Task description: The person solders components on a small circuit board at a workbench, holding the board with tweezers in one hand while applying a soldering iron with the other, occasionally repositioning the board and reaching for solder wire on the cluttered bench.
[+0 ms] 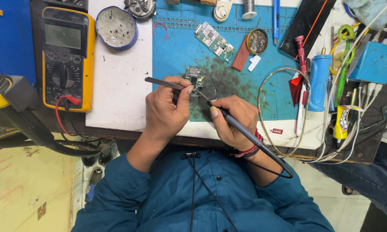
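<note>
A small green circuit board [195,78] lies on the blue work mat [176,51], on a dark stained patch. My left hand [165,109] pinches grey metal tweezers [161,82] whose tips reach the board's left side. My right hand [232,120] grips a dark soldering iron [240,129] like a pen, its tip touching the board's lower right edge. The iron's black cable loops down past my wrist, which wears a red thread band.
A yellow multimeter [67,56] with a red lead sits at the left. A round tin [116,26], a second longer circuit board [214,41], a flux tin [257,41], a blue-handled tool [319,83], a braided wire loop [283,107] and tangled cables crowd the bench.
</note>
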Tool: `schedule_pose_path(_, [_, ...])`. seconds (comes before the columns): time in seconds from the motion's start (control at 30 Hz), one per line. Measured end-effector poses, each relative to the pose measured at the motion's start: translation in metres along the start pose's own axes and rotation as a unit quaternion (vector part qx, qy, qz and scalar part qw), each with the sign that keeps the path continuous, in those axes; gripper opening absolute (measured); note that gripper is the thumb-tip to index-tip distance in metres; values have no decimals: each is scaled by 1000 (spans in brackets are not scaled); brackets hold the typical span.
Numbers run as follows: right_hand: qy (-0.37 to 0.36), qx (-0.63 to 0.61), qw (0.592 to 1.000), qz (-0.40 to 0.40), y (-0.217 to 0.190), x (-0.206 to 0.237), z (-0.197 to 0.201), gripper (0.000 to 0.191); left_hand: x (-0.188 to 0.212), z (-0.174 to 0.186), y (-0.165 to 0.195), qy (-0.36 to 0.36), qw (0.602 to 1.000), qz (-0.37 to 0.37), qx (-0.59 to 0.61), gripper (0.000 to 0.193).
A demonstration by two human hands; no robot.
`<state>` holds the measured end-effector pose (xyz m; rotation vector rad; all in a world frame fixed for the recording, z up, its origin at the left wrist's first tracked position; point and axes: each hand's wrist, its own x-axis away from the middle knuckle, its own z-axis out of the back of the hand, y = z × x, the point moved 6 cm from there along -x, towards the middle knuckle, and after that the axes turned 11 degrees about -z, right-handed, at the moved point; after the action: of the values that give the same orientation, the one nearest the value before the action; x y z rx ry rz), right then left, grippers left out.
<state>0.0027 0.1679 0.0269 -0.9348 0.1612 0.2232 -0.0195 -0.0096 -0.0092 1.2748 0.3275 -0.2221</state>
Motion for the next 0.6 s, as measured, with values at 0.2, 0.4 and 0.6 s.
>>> schedule_pose_path(0.2, [2, -4, 1000, 2, -1, 0, 0, 7, 1, 0, -1, 1, 1000, 0, -3, 6])
schedule_pose_path(0.4, [0, -2, 1000, -1, -1, 1, -1, 6, 2, 1, -1, 3, 1000, 4, -2, 7])
schedule_pose_path(0.6, [6, -6, 1000, -1, 2, 4, 1, 7, 3, 2, -1, 4, 1000, 11, 8, 7])
